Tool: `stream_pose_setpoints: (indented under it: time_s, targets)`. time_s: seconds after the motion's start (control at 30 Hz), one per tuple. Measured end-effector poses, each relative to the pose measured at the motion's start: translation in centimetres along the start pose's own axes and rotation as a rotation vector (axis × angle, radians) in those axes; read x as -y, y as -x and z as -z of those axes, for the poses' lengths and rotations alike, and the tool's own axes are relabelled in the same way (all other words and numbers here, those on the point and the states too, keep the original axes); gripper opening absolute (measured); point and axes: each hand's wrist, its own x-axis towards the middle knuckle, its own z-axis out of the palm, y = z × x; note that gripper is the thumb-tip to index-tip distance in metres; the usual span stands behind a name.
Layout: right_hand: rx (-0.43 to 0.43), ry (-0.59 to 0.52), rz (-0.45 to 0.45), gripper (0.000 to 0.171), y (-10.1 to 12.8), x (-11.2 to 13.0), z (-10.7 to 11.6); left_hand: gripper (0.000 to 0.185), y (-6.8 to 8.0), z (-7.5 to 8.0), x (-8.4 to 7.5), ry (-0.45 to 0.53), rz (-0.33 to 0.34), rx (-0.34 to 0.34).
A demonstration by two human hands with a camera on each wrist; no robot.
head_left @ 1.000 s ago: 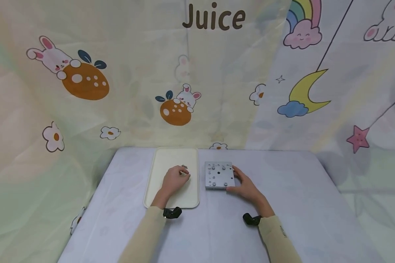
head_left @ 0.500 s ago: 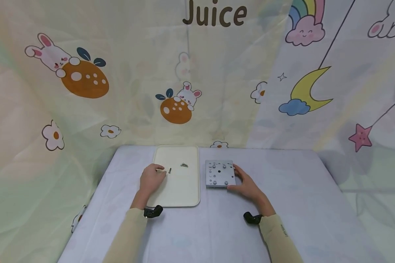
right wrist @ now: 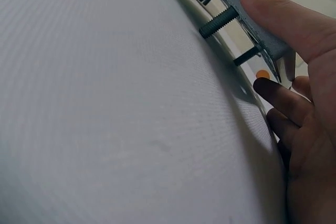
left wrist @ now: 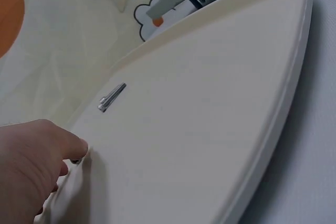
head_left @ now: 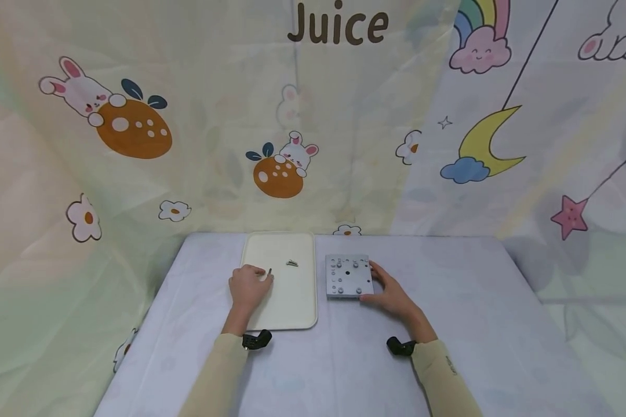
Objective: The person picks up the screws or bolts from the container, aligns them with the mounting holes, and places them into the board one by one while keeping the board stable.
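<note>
A cream tray (head_left: 292, 307) lies on the table with two small screws on it. My left hand (head_left: 249, 285) rests on the tray's left part, fingers loosely curled. One fingertip (left wrist: 77, 147) touches the nearer screw (head_left: 269, 271); I cannot tell if it is pinched. The other screw (head_left: 292, 263) (left wrist: 112, 97) lies free farther in. Right of the tray sits a grey metal plate (head_left: 348, 276) with holes and screw heads. My right hand (head_left: 391, 294) grips its right near corner, thumb (right wrist: 273, 9) on the edge. Black threaded screws (right wrist: 218, 22) stick out under the plate.
The table (head_left: 475, 324) is covered with a pale lilac cloth. A printed cartoon curtain (head_left: 135, 145) hangs close behind and to both sides. Black wrist cameras (head_left: 257, 340) sit at both cuffs.
My left hand drew back from the tray's middle to its left edge, uncovering a screw, and has now moved right again to touch that screw. The right hand and plate stayed put.
</note>
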Motion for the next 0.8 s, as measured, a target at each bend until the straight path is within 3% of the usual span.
stream_pose_setpoints:
  time_s: [0.23,0.53,0.63,0.8]
  targets:
    - [0.004,0.007,-0.002,0.114,0.1,0.2,0.0,0.021,0.5,-0.7,-0.9,-0.009,0.062,-0.07]
    - [-0.002,-0.012,-0.015,0.113,0.2,0.2,0.1,0.02,0.3,-1.3,-0.8,0.023,0.057,-0.052]
    - [0.001,-0.017,-0.013,0.114,0.1,0.0,0.1,0.021,0.2,-1.2,-0.7,0.057,-0.002,-0.082]
    - [-0.001,-0.005,-0.012,0.114,0.1,-0.1,0.0,0.019,-0.1,-1.1,-0.8,0.036,-0.195,-0.175]
